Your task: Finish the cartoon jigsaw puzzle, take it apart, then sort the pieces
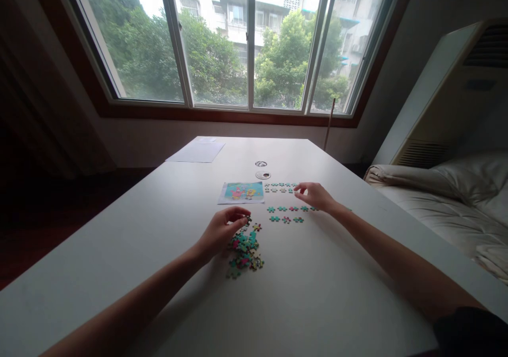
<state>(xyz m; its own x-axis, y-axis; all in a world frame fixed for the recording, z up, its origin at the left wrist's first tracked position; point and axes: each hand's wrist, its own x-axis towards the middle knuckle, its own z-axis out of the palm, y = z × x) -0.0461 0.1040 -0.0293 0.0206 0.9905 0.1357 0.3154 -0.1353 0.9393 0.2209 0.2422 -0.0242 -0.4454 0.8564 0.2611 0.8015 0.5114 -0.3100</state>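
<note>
My left hand [225, 228] is closed in a pinch on a small dark puzzle piece [248, 220], just above a heap of mixed jigsaw pieces [246, 246]. Thumb and fingertips of my right hand [312, 194] come together at the end of the upper rows of puzzle pieces [282, 185]; whether a piece is between them is too small to make out. Nearer to me lie two more rows of pieces [286, 219], partly behind my right wrist. A colourful cartoon picture sheet [243, 192] lies left of the rows.
On the white table [337, 304], two round flat discs [262, 175] lie beyond the picture. White paper [196, 151] rests at the far left. A padded seat [432, 203] and a tall appliance [432, 92] stand to the right, and a window [250, 45] is ahead.
</note>
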